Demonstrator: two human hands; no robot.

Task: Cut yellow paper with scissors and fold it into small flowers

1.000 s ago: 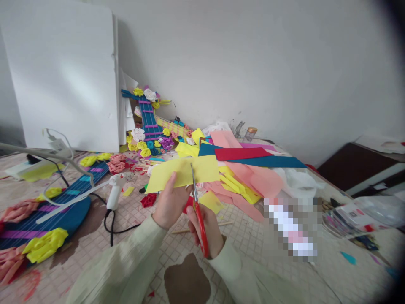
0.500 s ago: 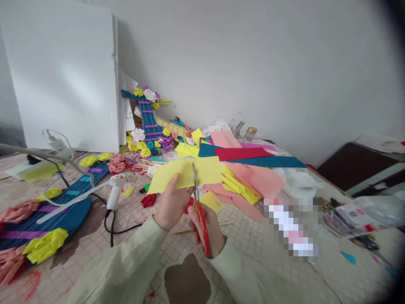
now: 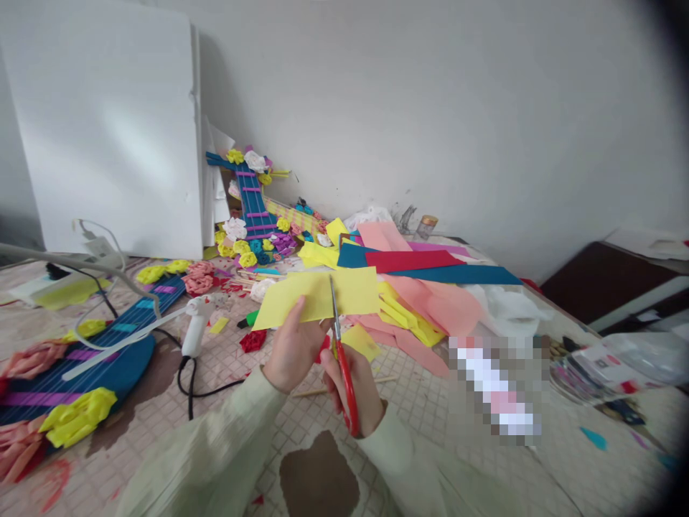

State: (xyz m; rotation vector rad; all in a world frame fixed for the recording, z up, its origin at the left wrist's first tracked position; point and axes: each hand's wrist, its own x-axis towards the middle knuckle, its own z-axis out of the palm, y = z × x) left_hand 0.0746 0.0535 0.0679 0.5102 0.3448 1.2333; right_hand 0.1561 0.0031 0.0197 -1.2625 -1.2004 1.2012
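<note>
My left hand (image 3: 293,352) pinches a sheet of yellow crepe paper (image 3: 355,289) from below, its thumb on the near face. In my right hand (image 3: 358,388) is a pair of scissors (image 3: 347,380) with red handles. Their blades point away from me and lie across the sheet's middle, close together. Several fingers of both hands are hidden behind the paper and the handles. Beneath the sheet, a smaller yellow piece (image 3: 362,342) lies on the table, and a red paper rose (image 3: 252,340) rests left of my left hand.
A white glue gun (image 3: 196,327) with cables stands at left, beside a blue guitar shape (image 3: 126,352) trimmed with paper flowers. Crepe strips, including a red strip (image 3: 414,260), pile up at the back. A clear plastic container (image 3: 624,366) lies at right. A white board (image 3: 108,129) leans at back left.
The yellow sheet and the scissors have shifted very slightly to the right. Both hands keep their hold, and the rest of the table looks the same.
</note>
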